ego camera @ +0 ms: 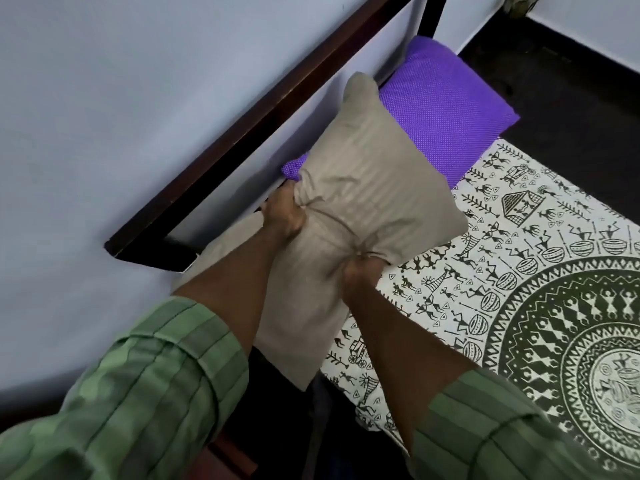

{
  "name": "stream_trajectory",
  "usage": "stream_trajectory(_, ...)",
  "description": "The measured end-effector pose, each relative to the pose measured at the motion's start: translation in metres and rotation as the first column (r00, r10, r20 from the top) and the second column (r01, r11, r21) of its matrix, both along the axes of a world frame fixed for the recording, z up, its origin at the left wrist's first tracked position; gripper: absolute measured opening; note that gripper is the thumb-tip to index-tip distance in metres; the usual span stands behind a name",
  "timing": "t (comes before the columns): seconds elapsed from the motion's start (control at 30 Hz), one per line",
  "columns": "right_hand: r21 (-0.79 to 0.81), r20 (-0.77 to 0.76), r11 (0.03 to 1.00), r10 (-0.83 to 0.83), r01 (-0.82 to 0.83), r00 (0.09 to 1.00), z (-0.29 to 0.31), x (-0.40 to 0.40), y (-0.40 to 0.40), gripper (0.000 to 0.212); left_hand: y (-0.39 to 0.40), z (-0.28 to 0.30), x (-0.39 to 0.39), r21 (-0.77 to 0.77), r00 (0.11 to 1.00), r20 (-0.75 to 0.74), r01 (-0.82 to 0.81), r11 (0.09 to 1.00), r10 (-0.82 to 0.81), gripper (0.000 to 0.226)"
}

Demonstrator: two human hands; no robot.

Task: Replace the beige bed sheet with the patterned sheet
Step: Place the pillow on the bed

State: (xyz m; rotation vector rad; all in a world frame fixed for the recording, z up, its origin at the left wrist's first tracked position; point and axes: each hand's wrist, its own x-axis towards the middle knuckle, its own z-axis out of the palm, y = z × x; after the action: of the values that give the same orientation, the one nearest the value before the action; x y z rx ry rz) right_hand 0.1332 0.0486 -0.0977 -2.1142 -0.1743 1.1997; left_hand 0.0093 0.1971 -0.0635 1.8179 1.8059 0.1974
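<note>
The wall fills the left side, with the dark headboard rail running along it. Just right of the rail, the left hand bunches the near end of a beige pillow, its grip clamped on a gathered fold of the cover. The right hand does the same a little farther right, grip clamped on another bunch of the same cover. Both forearms come from green striped sleeves in the lower part of the view. The pillow is tilted, its far corner pointing toward the rail and its loose open end hanging down between the arms. Behind the pillow, against the rail, lies a purple pillow, partly hidden by the beige one. Right of the pillow, the patterned sheet lies spread on the bed, white with dark folk figures and a round mandala. Beyond the sheet is dark floor.
</note>
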Motion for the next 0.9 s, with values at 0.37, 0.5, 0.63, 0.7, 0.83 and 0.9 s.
stream_trajectory(0.37,-0.193,0.063,0.803,0.584,-0.564,0.809,0.031,0.036,0.049,0.057,0.003,0.024,0.047,-0.058,0.980,-0.200,0.003,0.998,-0.015,0.072)
stream_trajectory(0.5,-0.244,0.188,0.682,0.731,-0.690,0.656,0.051,0.055,0.039,0.043,-0.025,0.017,0.063,0.100,0.946,-0.323,0.016,0.995,0.017,0.067)
stream_trajectory(0.63,-0.362,0.306,0.760,0.644,-0.540,0.701,0.067,0.063,0.013,0.054,-0.056,0.040,0.075,0.262,0.914,-0.405,0.130,0.956,-0.014,0.067)
stream_trajectory(0.7,-0.350,0.382,0.745,0.667,-0.568,0.640,0.079,0.067,0.000,0.056,-0.074,0.061,0.081,0.239,0.921,-0.384,0.169,0.956,-0.066,0.065)
stream_trajectory(0.83,-0.286,0.511,0.690,0.697,-0.665,0.504,0.119,0.077,-0.032,0.054,-0.109,0.104,0.090,0.227,0.927,-0.345,0.233,0.946,-0.146,0.038)
stream_trajectory(0.9,-0.263,0.560,0.667,0.694,-0.697,0.453,0.146,0.085,-0.053,0.052,-0.134,0.124,0.094,0.208,0.925,-0.317,0.282,0.936,-0.208,0.035)
